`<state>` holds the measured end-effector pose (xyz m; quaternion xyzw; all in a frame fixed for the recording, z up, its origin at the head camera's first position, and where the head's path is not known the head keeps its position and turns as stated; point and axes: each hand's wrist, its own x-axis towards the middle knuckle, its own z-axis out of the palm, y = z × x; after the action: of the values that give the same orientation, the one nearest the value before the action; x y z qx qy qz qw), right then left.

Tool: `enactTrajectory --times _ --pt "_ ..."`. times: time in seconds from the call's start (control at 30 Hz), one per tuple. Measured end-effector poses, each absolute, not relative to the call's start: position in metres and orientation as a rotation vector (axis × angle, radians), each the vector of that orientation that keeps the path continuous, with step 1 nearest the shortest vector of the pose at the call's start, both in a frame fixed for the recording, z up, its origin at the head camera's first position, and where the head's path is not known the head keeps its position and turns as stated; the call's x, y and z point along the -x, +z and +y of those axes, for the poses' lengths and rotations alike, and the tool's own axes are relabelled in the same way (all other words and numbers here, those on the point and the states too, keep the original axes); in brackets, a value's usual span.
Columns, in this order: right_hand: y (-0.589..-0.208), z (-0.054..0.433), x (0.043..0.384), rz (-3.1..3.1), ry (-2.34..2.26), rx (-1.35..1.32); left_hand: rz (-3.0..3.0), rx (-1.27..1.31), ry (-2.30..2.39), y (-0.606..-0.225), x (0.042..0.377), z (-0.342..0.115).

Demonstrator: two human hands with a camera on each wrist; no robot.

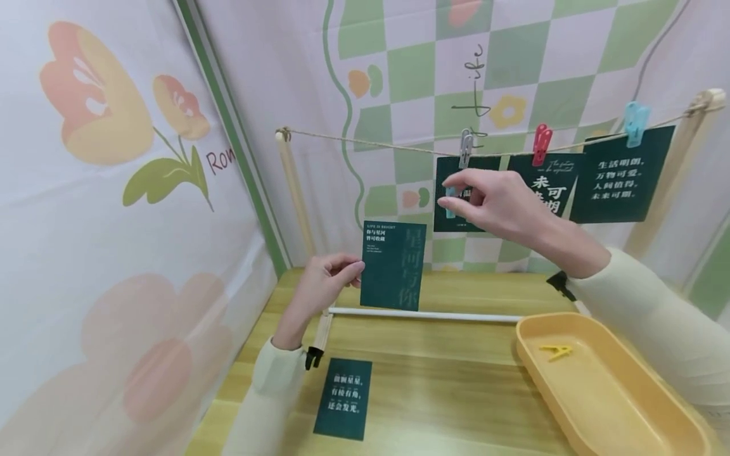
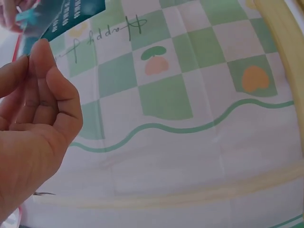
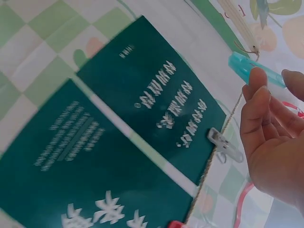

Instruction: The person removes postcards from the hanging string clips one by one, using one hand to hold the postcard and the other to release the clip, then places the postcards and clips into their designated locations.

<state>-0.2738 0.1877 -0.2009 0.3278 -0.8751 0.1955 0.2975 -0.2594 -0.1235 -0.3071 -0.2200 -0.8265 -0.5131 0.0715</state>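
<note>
In the head view my left hand point(image 1: 325, 284) pinches the left edge of a dark green printed card point(image 1: 392, 266), held upright below the twine line point(image 1: 371, 140). My right hand point(image 1: 504, 201) is higher, in front of the hanging cards. Between its thumb and fingers is a light blue clothespin point(image 3: 256, 70), clearest in the right wrist view. Three green cards hang from the twine: a left card point(image 1: 446, 170) under a grey clothespin point(image 1: 466, 149), a middle card point(image 1: 556, 190) under a red clothespin point(image 1: 542, 144), and a right card point(image 1: 624, 183) under a blue clothespin point(image 1: 635, 123).
Another green card point(image 1: 343, 399) lies on the wooden table point(image 1: 445, 386). At the right stands a yellow tray point(image 1: 533, 364) with a yellow clothespin point(image 1: 556, 351) inside. Wooden posts point(image 1: 296, 190) carry the twine, and a white rod point(image 1: 433, 315) runs low between them.
</note>
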Motion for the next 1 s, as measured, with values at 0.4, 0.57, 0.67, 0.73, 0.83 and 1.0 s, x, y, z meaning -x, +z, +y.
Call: enactTrajectory --times 0.4,0.57,0.67,0.73,0.83,1.0 --pt "-0.234 0.217 0.260 -2.354 0.486 -0.886 -2.592 0.674 -1.541 -0.321 0.245 -0.137" --pt "-0.253 0.234 0.257 -2.419 0.504 -0.897 -2.649 0.692 -1.541 -0.328 0.241 -0.142" --pt "-0.264 0.244 0.256 -2.467 0.503 -0.903 -2.670 0.725 -1.539 -0.333 0.240 -0.146" --pt "-0.271 0.249 0.256 -2.494 0.492 -0.899 -2.688 0.733 -1.522 -0.338 0.238 -0.149" --pt "-0.279 0.258 0.256 -2.503 0.505 -0.906 -2.722 0.698 -1.523 -0.347 0.236 -0.154" --pt "-0.296 0.275 0.254 -2.511 0.554 -0.927 -2.778 0.641 -1.550 -0.365 0.231 -0.161"
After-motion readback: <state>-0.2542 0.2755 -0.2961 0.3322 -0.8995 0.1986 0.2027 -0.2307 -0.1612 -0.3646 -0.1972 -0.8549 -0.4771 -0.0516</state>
